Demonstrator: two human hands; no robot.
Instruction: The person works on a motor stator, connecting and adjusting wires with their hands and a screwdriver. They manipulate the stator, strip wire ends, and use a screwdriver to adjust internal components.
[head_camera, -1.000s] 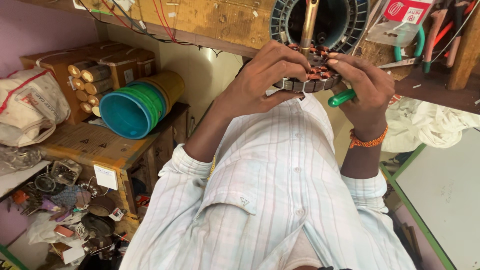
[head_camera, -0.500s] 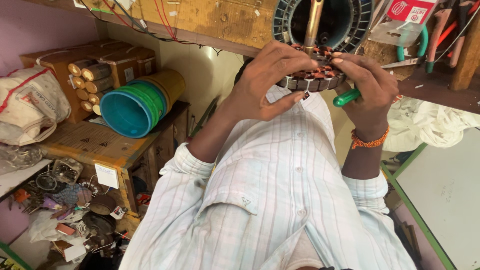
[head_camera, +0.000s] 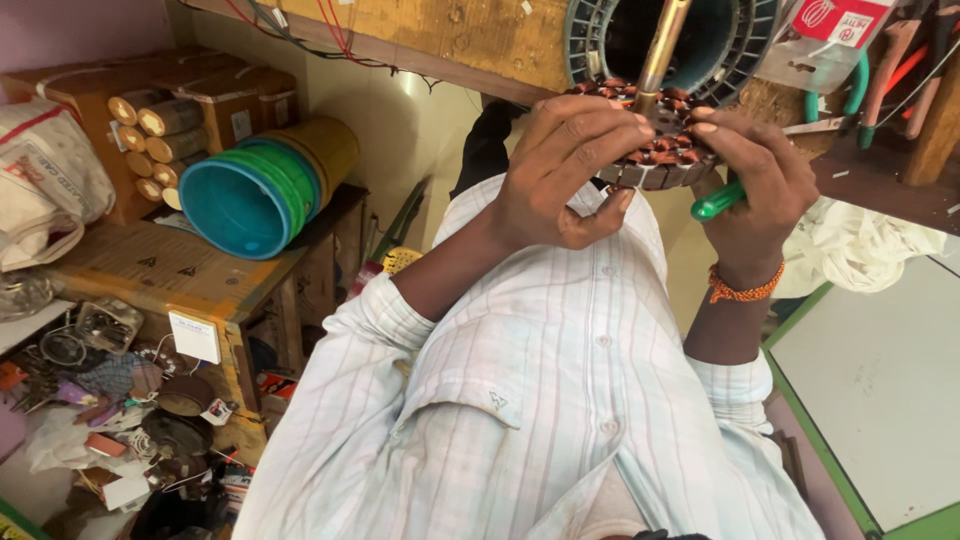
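1. White striped shirt (head_camera: 560, 400): fills the lower centre of the view, sleeves rolled up the forearms.
2. White panel with green edge (head_camera: 880, 390): lower right, beside the shirt.
3. Wooden desk (head_camera: 180, 275): at left, carrying the pots and boxes; a white tag hangs on its front edge.
4. Wooden board (head_camera: 470, 35): across the top, red and black wires running over it.
5. Stack of plastic pots (head_camera: 260, 185): lying on its side on the desk, teal outermost, then green and yellow, open mouth turned toward the camera.
6. Cloth bag (head_camera: 50, 180): white with print, far left, leaning by the boxes.
7. Cardboard boxes (head_camera: 150, 110): behind the pots, cardboard tubes stacked end-on against them.
8. Ribbed round housing (head_camera: 690, 40): top centre, a brass-coloured shaft (head_camera: 660, 50) passing through it.
9. Left hand (head_camera: 570, 165): fingers curled over the near edge of the wound stator, thumb underneath, gripping it.
10. Right hand (head_camera: 750, 170): closed on the stator's right side, also pinning a green-handled tool (head_camera: 718, 203) in the palm; orange thread bracelet (head_camera: 745, 292) at the wrist.
11. Wound stator (head_camera: 660, 150): held between both hands, just below the housing, copper coils facing up, around the shaft.
12. Clutter of small parts and scraps (head_camera: 110, 400): lower left, below the desk; individual items too small to tell.
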